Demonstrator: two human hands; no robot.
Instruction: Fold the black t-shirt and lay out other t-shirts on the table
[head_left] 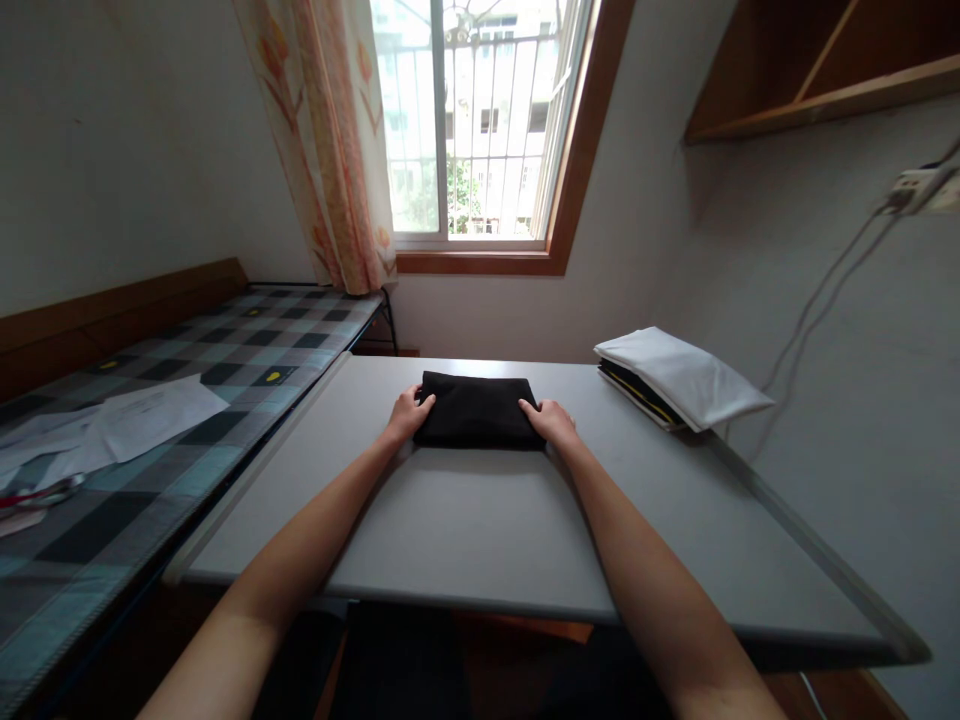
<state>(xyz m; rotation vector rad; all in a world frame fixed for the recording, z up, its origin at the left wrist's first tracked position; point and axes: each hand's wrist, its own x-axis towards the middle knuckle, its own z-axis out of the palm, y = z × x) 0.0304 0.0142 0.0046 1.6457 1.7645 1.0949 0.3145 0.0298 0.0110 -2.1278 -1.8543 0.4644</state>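
Bare forearms point(281, 560) come in from the near side, left and right, and reach across the grey table point(465, 520), whose near edge runs beneath them. Beyond a plain stretch of tabletop, both hands are at the black folded cloth point(480, 410), which lies flat a little left of the table's middle, towards the far edge. The left hand point(409, 412) has its left end: thumb on top, only slightly parted from the fingers, which curl round the side and are partly hidden. The right hand point(553, 420) has the right end in much the same way — thumb pressed on the top, the other fingers mostly out of sight, so how tightly they close underneath I cannot tell. The cloth's long axis runs left to right, roughly in line with the table's far edge, and its short ends point to the sides; which face is its front I cannot tell.

To the right, well apart from the cloth, a white folded item point(679, 375) lies on darker layers with a yellow edge. Left of the table stands the bed point(300, 330) with its checked cover, loose papers point(150, 420) on its nearer part. Farther off, a flowered curtain point(330, 150) hangs at the left of the barred window point(495, 130), and a wooden shelf point(817, 105) juts out high on the right — a socket point(919, 192) with trailing cables point(806, 300) below it
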